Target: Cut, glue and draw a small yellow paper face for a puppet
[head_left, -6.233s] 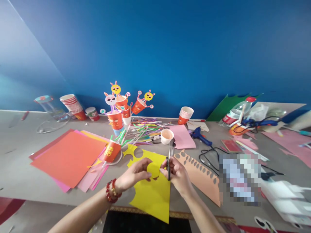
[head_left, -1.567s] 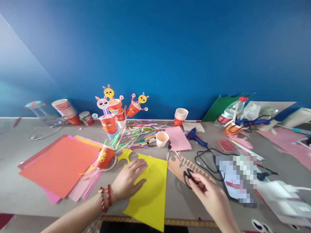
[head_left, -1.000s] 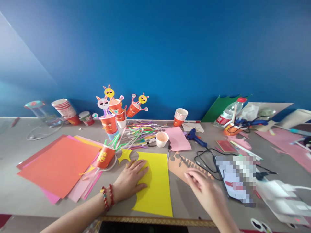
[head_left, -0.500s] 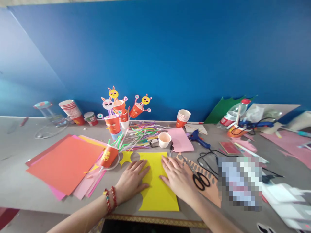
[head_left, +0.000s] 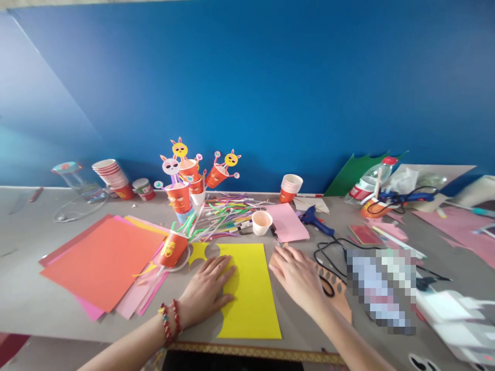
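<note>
My left hand lies flat, fingers spread, on the left edge of a yellow paper sheet on the grey table. It wears a red bead bracelet at the wrist. My right hand is open with fingers stretched out, resting just right of the yellow sheet, over a tan paper strip with cut-out holes. Black-handled scissors lie on that strip, partly hidden under my right hand. Neither hand holds anything.
A stack of orange and pink paper lies left. Orange cups with paper bunny figures, loose straws, a small white cup, a pink sheet and a blue glue gun with black cords stand behind. More clutter fills the right side.
My right hand put the scissors down on the tan strip, pressed on the yellow sheet, then slid right off it onto the strip. The yellow sheet was turned straight; my left hand stayed on it.
</note>
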Demonstrator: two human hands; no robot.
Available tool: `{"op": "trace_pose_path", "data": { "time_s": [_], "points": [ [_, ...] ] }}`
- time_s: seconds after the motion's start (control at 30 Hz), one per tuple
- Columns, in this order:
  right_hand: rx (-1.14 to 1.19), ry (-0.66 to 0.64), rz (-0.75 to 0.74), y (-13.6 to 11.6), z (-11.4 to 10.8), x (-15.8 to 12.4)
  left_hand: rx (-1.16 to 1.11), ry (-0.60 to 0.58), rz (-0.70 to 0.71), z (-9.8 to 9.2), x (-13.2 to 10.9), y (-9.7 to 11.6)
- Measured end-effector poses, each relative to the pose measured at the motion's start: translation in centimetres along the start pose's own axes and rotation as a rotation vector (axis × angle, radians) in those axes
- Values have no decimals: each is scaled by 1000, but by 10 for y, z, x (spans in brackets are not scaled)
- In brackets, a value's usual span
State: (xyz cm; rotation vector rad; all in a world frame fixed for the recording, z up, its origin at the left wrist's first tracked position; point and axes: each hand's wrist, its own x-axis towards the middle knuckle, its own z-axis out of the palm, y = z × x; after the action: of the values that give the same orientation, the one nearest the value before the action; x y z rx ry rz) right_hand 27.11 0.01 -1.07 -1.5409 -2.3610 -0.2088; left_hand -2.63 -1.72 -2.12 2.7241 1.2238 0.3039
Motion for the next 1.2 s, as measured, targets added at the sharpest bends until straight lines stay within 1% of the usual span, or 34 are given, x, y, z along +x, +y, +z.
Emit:
{"op": "trace_pose_path", "data": {
  "time_s": [0.07, 0.17, 0.27, 0.37, 0.5, 0.6, 0.7, 0.77, 0.83, 0.93, 1.03, 1.1, 1.2],
  "points": [
    [18, -22, -14, -7, -2, 4, 7, -7, 2, 0, 3, 1],
    [109, -91, -115, -25, -2, 10, 17, -16, 4, -1, 6, 4],
    [191, -132, -218, -44, 4, 17, 18, 2, -11, -2, 7, 5],
    [203, -128, -240, -54, 14, 20, 29, 35, -38, -2, 2, -1],
    [197, -113, -231, -53, 26, 20, 101, 36, -32, 2, -10, -18],
    [212, -110, -233, -50, 29, 19, 143, 90, -69, 1, -16, -24],
    [233, -106, -235, -49, 28, 20, 106, 170, -75, -6, -14, -21],
    [245, -107, -233, -49, 26, 20, 54, 216, -55, -12, -10, -15],
    [254, -113, -231, -48, 25, 19, 6, 251, -68, -16, -5, -12],
    [263, -116, -224, -47, 25, 18, -60, 324, -141, -15, -1, -15],
    [273, -123, -217, -46, 25, 18, -80, 382, -174, -10, 0, -22],
    [283, -130, -208, -46, 25, 18, -61, 373, -154, -8, 2, -25],
    [307, -135, -191, -46, 23, 17, -14, 320, -70, -10, 6, -22]
  ]
}}
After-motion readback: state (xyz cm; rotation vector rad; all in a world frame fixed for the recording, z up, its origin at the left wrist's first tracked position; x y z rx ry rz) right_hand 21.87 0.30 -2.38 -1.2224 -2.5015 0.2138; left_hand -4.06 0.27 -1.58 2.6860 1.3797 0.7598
